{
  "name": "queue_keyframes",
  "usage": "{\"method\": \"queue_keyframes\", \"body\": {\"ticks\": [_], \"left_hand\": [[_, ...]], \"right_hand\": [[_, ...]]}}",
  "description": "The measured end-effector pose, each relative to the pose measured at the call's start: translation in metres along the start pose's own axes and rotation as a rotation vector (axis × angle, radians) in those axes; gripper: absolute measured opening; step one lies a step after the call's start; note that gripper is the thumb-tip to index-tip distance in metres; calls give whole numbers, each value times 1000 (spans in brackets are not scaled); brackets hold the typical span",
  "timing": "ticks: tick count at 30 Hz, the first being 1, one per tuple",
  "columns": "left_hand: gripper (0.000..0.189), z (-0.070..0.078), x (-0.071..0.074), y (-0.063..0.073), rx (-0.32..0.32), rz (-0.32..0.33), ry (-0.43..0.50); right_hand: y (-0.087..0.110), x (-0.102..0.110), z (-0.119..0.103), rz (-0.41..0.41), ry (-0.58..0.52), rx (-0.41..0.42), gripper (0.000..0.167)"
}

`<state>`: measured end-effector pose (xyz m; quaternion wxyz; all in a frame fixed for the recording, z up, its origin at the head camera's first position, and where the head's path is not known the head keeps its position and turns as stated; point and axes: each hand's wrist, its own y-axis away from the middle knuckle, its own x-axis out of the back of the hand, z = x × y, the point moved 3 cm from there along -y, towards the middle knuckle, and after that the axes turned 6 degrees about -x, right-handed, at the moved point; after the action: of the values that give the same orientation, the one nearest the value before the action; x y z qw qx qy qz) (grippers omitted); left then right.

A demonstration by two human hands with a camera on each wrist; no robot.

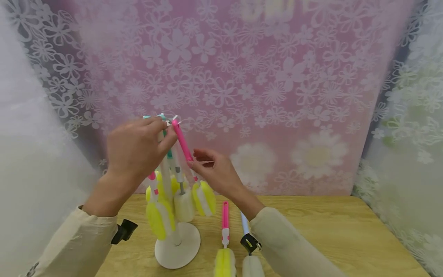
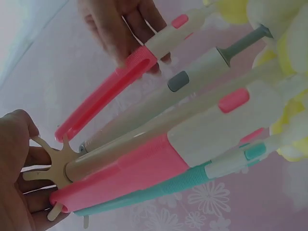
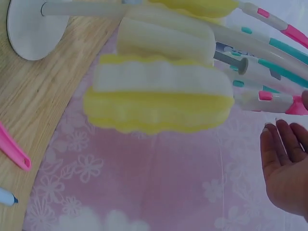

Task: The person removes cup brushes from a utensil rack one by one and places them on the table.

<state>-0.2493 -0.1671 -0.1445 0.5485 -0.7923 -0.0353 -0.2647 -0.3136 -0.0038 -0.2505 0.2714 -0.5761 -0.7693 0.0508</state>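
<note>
A white stand (image 1: 165, 184) holds several hanging sponge brushes by hooks at its top. My left hand (image 1: 138, 144) grips the white hooked top (image 2: 60, 166), fingers behind the hooks. Closest to my right hand hangs a pink-handled bottle brush (image 1: 182, 140) with a yellow-and-white sponge head, its handle end looped on a hook. My right hand (image 1: 221, 169) has its thumb against the lower part of that handle, while the other fingers (image 3: 274, 149) are extended beside it. Around the pole hang another pink-handled brush (image 2: 120, 178), a teal-handled brush (image 2: 159, 190) and a grey-buttoned brush (image 2: 178, 82).
The stand's round white base (image 1: 187, 246) rests on the wooden table (image 1: 311, 231). To its right lie a pink-handled brush (image 1: 225, 223) and a blue-handled brush (image 1: 245, 223), sponge ends toward me. A pink floral curtain (image 1: 263, 96) hangs behind the table.
</note>
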Motion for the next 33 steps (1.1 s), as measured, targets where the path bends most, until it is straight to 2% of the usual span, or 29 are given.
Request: {"method": "queue_keyframes", "body": {"ticks": [5, 11, 15, 20, 24, 29, 33], "left_hand": [[35, 10, -3, -6, -44, 19, -57], [35, 18, -5, -10, -54, -7, -81], [36, 22, -7, -11, -51, -3, -100], [33, 24, -11, -7, -30, 72, -101], [31, 23, -14, -3, -5, 148, -105], [32, 17, -17, 2, 18, 202, -96], [34, 14, -19, 4, 21, 222, -84]], "right_hand": [[1, 0, -1, 7, -51, 21, 35], [4, 4, 1, 47, -24, 25, 32], [7, 8, 0, 93, -53, 50, 30], [12, 18, -2, 161, -97, 120, 28], [18, 30, -1, 204, -73, 143, 27], [27, 49, 8, 238, -31, 126, 28], [36, 70, 23, 262, -23, 54, 30]]}}
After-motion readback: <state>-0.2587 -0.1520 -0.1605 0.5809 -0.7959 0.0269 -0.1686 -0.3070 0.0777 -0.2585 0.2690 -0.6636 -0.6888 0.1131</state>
